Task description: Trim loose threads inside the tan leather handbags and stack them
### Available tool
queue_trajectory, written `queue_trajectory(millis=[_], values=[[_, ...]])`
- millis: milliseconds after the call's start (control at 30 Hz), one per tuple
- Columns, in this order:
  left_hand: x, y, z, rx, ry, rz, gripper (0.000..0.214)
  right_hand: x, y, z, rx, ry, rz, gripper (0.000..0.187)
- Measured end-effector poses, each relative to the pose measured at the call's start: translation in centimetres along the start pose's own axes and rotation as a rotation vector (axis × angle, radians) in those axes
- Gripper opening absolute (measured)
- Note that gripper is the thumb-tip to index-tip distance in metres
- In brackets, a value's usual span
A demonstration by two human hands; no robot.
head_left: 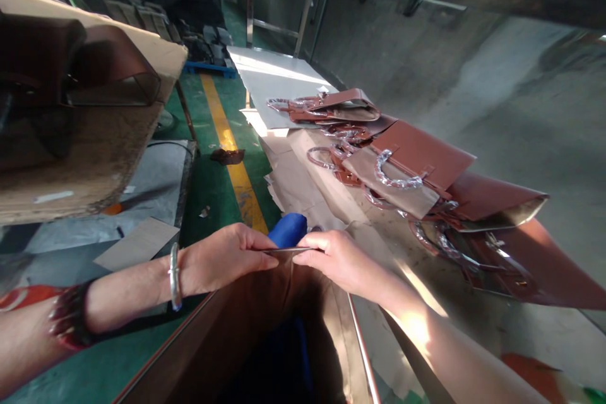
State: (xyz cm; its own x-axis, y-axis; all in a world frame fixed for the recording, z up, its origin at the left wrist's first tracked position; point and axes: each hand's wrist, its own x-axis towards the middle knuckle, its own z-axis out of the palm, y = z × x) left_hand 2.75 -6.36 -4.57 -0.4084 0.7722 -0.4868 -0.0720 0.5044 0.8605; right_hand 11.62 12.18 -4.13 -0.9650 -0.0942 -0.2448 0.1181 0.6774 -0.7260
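Note:
My left hand (222, 259) and my right hand (338, 259) both pinch the top rim of a brown leather bag (237, 334) that stands open in front of me. The fingers of each hand are closed on the thin edge. A blue rounded object (288, 229) pokes up just behind the rim, between the two hands. The inside of the bag is dark, with something blue deep in it. A silver bangle (174, 274) circles my left wrist.
A pile of brown handbags (416, 170) with plastic-wrapped handles lies on the table at the right, on sheets of brown paper (293, 183). A white sheet (274, 79) lies farther back. Green floor with a yellow line (231, 158) runs on the left, beside a cardboard-covered bench (76, 158).

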Motion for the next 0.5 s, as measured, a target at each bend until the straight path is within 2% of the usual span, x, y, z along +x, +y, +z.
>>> queue_trajectory(millis=[100,233,333,500], values=[[0.0,-0.1,0.0,-0.019,-0.025,-0.02,0.037,-0.1,-0.1,-0.1,0.018,-0.006,0.012,0.015],[0.0,-0.1,0.2,-0.047,-0.035,-0.05,0.042,-0.7,-0.3,-0.2,-0.027,0.054,0.068,0.014],[-0.1,0.0,0.5,-0.072,-0.032,-0.048,0.041,-1.2,-0.5,-0.4,-0.049,0.075,0.097,0.005],[-0.4,0.0,0.5,-0.056,-0.004,-0.017,0.035,-1.6,-1.0,-0.8,-0.119,0.045,0.091,0.022]])
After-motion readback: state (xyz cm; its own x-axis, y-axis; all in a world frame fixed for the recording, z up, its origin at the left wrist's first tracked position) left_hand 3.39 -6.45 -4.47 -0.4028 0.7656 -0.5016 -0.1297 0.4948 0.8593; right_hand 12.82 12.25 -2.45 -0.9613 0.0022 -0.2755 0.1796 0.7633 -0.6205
